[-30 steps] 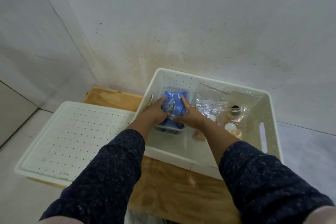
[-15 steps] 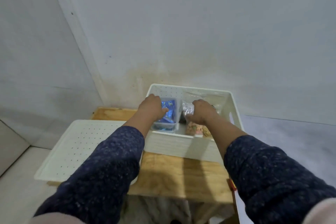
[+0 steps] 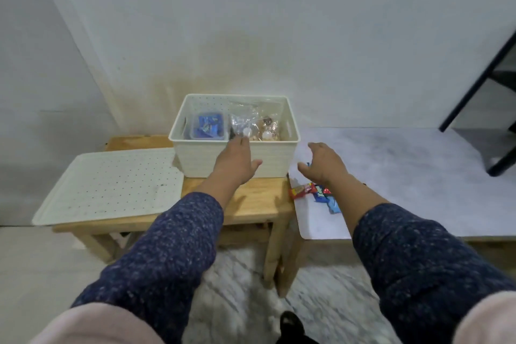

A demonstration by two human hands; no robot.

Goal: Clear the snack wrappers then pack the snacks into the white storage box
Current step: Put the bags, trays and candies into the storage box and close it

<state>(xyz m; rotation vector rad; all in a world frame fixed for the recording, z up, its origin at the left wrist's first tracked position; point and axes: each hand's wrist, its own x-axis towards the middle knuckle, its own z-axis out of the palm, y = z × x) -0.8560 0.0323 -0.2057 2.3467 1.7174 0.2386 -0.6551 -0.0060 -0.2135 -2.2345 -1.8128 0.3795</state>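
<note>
The white storage box (image 3: 201, 156) stands on a small wooden table (image 3: 251, 204) against the wall. Inside it sit a clear tub of blue-wrapped snacks (image 3: 208, 126) and clear bags of snacks (image 3: 252, 124). My left hand (image 3: 237, 163) hovers open in front of the box's near wall, holding nothing. My right hand (image 3: 325, 163) is open above the grey table (image 3: 405, 176), just right of the box. Below that hand lie a red wrapper (image 3: 301, 190) and blue wrappers (image 3: 325, 198).
The box's perforated white lid (image 3: 111, 184) lies flat on the left part of the wooden table, overhanging its edge. A dark metal frame (image 3: 480, 86) stands at the far right. Marbled floor shows below.
Both hands came out of the box and let go of the snacks; the view pulled back. My right hand moved right, over the grey table near the wrappers.
</note>
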